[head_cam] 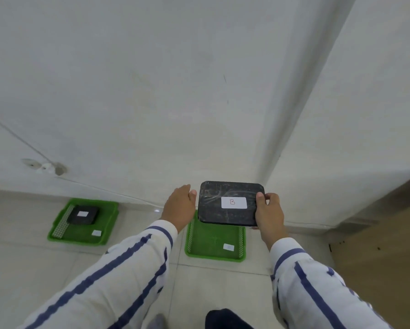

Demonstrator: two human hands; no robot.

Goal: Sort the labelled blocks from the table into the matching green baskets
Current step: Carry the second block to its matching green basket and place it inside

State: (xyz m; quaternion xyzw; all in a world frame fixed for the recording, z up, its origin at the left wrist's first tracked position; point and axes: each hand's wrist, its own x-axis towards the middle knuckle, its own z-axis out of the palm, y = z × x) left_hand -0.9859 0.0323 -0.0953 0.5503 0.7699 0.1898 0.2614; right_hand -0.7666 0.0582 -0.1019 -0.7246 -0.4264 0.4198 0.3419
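Note:
A flat black block (225,214) with a white label reading "B" hangs in the air above the right green basket (211,243). My right hand (269,212) grips its right edge, thumb on top. My left hand (179,207) is at its left edge with the thumb touching the block and the fingers spread. The right basket holds only a small white label near its front. The left green basket (83,233) on the floor contains another black block (83,216) with a white label I cannot read.
Both baskets sit on a pale tiled floor against a white wall (151,91). A wall corner juts out at the right (282,138). A thin cable and a small fitting (47,167) run along the wall at the left. A brown surface (389,257) lies at the right.

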